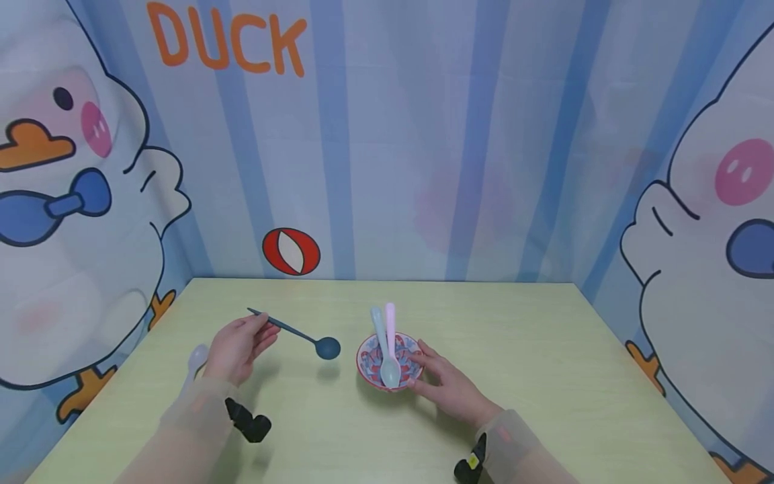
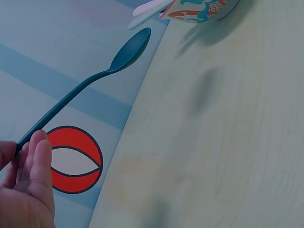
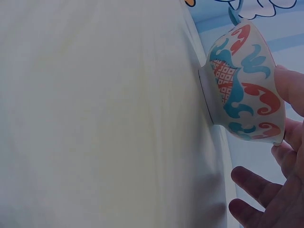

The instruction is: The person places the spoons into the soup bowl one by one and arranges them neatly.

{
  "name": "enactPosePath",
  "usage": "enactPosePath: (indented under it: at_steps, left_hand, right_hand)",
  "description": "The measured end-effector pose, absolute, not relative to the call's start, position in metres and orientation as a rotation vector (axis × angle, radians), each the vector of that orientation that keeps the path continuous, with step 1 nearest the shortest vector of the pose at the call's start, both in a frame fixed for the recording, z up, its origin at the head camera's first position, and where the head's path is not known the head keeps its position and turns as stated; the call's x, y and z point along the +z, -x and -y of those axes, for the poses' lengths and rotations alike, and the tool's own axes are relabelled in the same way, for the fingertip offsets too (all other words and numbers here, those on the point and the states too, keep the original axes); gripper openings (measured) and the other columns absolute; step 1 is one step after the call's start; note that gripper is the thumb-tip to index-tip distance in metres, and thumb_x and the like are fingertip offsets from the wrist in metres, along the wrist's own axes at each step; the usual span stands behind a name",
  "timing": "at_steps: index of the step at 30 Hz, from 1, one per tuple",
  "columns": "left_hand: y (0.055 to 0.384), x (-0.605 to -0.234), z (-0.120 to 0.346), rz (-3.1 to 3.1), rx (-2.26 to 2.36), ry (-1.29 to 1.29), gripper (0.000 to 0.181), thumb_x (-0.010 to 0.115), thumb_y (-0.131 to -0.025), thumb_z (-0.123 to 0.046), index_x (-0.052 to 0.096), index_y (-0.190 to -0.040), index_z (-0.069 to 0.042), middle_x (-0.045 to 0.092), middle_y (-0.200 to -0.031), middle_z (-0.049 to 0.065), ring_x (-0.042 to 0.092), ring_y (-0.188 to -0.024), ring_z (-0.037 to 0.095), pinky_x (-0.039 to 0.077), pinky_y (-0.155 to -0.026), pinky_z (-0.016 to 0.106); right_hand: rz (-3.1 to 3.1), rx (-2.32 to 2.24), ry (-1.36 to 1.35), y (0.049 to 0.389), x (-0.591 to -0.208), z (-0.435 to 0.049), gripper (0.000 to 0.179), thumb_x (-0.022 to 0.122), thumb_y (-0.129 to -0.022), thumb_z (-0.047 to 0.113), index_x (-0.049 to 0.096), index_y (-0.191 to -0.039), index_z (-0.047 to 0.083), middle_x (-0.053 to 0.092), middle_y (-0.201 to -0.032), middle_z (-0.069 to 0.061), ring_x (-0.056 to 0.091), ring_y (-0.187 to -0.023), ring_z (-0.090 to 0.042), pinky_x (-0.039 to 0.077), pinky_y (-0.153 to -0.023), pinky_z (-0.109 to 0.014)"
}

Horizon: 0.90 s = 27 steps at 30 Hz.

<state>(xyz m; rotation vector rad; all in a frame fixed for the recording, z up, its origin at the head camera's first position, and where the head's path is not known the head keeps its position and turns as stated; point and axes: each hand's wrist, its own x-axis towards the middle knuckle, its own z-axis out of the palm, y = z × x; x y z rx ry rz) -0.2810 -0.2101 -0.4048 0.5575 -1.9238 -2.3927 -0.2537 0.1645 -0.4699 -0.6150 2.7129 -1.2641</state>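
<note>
My left hand [image 1: 237, 346] pinches the far end of a dark teal spoon's [image 1: 328, 347] long handle. The spoon's bowl hangs above the table, its shadow below. Near the table's middle stands a small bowl [image 3: 242, 90] with a red and blue pattern. Inside it lean a pale blue-green spoon [image 1: 390, 371] and a pink spoon [image 1: 390, 326], handles sticking up past the far rim. At the bowl's right side, my right hand [image 1: 450, 386] holds the rim between thumb and fingers; its other fingers are spread in the right wrist view. A pale lavender spoon [image 1: 197, 358] lies partly hidden behind the left wrist.
The pale wooden table [image 1: 514, 336] ends at a blue striped backdrop [image 1: 393, 168] with printed ducks. A red and white ball [image 1: 291, 251] is printed on the backdrop. Each wrist carries a small black device [image 1: 249, 422].
</note>
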Motion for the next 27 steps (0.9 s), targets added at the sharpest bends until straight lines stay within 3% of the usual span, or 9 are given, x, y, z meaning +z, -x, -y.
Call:
enactPosePath:
  at_steps: [12,27]
  left_hand:
    - [0.293,-0.385,0.192,2.066,-2.353,-0.442,0.048,0.062,-0.095,-0.029,0.048,-0.132,-0.002,0.067,-0.098,0.004,0.068,-0.092,0.015,0.052,-0.084,0.026]
    - [0.310,-0.366,0.163,2.249,-2.252,-0.288,0.039,0.061,-0.096,-0.024,0.053,-0.127,-0.002,0.068,-0.102,0.010,0.069,-0.091,0.018,0.053,-0.083,0.029]
  right_hand:
    - [-2.710,-1.252,0.625,0.253,-0.468,-0.164,0.056,0.062,-0.094,0.036,0.047,-0.143,0.013,0.019,-0.159,-0.004,0.017,-0.144,-0.033,0.021,-0.111,-0.057]
    - [-2.706,-1.245,0.602,0.255,-0.469,-0.164,0.057,0.062,-0.093,0.037,0.047,-0.143,0.014,0.018,-0.159,-0.003,0.016,-0.144,-0.032,0.021,-0.111,-0.057]
